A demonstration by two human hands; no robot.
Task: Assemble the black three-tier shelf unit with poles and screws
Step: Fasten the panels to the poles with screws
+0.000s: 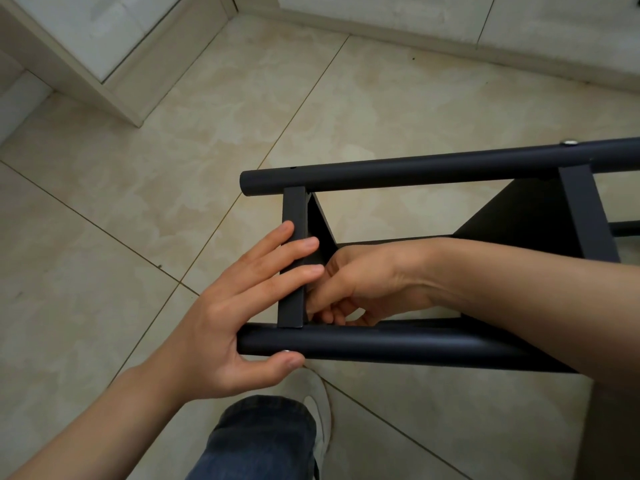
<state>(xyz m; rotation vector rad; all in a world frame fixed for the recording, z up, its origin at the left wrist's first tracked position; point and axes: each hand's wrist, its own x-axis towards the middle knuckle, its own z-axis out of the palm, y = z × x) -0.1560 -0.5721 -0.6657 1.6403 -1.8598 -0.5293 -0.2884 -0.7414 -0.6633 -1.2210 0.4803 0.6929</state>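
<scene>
Head view, looking down on a beige tiled floor (104, 237). Upper left: white cabinet base (86, 36) against the wall. Left hand (239, 306) comes in from the lower left; its four fingers (294, 251) are straight, slightly spread, and laid flat across the rim of the end tier (294, 209). The left thumb lies along the camera side of the near pole (415, 346), its tip against a small silver screw head (286, 351); the pole's left end sits in the web between thumb and forefinger. Bottom centre: a leg in blue jeans (263, 438) and a pale shoe (320, 410), below the near pole. The black shelf unit (526, 216) is tipped on its side in the right half of the view, poles running left to right; whether it rests on the floor cannot be told. The end tier's rim spans from the near pole up to the far pole (415, 168). Right hand (360, 282) reaches in from the right between the two poles, just behind the end tier's rim, with fingers curled tight at the corner where rim meets near pole; what they hold, if anything, is hidden. Farther right, a second tier rim (585, 213) crosses under the far pole, with a silver screw (569, 143) seated in that pole above it. A third pole (625, 228) shows at the right edge.
</scene>
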